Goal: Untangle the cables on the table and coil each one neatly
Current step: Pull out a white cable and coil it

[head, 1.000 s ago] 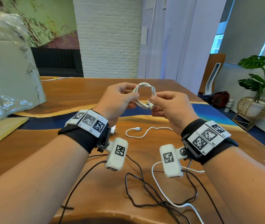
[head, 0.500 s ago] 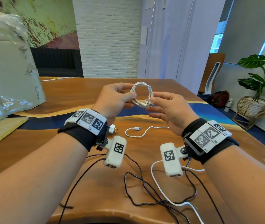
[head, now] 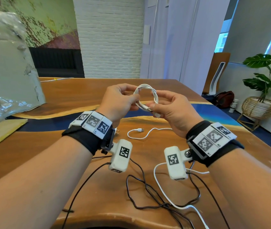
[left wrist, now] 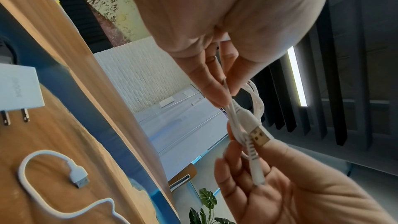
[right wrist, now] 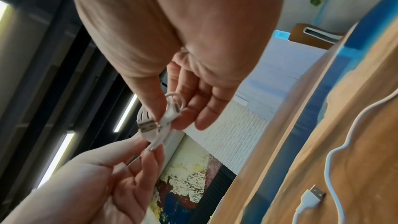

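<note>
A small coiled white USB cable (head: 148, 95) hangs in the air above the wooden table (head: 85, 93), held by both hands. My left hand (head: 120, 101) pinches the coil's left side. My right hand (head: 169, 104) pinches the lower right part by the USB plug (left wrist: 259, 137), which sticks out at the bottom. In the right wrist view the coiled cable (right wrist: 163, 118) sits between thumb and fingers. A second white cable (head: 149, 133) lies loose on the table below. Black cables (head: 148, 187) lie tangled with it near the front edge.
A white charger plug (left wrist: 19, 84) lies on the table under my left wrist. A large plastic-wrapped cardboard box (head: 4, 70) stands at the left. A potted plant (head: 263, 90) and a chair (head: 217, 73) stand beyond the table's right edge.
Both hands have lifted the coil slightly and spread apart a little. My right fingers have shifted along the coil, with the plug end now sticking out below.
</note>
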`<move>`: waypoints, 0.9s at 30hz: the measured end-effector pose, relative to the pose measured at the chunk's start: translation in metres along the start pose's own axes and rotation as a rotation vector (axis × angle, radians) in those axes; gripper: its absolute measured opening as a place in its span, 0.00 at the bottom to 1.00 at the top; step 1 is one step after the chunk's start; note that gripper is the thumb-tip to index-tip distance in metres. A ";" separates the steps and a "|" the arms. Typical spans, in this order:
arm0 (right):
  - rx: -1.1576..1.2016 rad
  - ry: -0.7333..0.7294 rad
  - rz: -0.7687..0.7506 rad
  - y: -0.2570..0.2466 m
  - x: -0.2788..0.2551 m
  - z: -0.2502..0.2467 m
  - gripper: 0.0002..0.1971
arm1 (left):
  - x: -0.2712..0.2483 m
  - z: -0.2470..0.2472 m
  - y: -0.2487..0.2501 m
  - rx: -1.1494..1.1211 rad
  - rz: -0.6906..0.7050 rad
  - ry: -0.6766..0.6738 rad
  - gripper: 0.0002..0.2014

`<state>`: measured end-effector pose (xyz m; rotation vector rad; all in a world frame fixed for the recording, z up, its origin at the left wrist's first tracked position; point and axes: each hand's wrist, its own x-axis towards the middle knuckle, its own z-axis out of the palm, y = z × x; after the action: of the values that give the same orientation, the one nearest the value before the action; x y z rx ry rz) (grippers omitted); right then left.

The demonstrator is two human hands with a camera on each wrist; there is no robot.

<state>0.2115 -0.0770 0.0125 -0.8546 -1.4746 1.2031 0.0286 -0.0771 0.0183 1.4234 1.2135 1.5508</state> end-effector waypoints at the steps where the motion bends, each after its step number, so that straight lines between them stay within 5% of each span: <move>1: 0.005 0.006 -0.012 0.000 0.000 -0.002 0.21 | 0.000 0.000 0.000 -0.022 -0.012 0.002 0.08; 7: -0.310 0.032 -0.065 0.007 -0.001 -0.009 0.09 | 0.007 -0.004 0.008 -0.213 -0.057 0.074 0.08; 15: -0.374 0.087 -0.001 0.001 -0.001 -0.005 0.12 | 0.008 -0.009 0.006 -0.066 -0.018 0.031 0.08; 27: -0.842 -0.388 0.133 -0.005 -0.054 -0.054 0.08 | 0.004 -0.116 -0.019 0.295 -0.191 -0.009 0.09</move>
<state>0.2776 -0.1153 0.0026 -1.3327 -2.3390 0.8436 -0.0877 -0.0879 0.0062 1.4448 1.5742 1.2727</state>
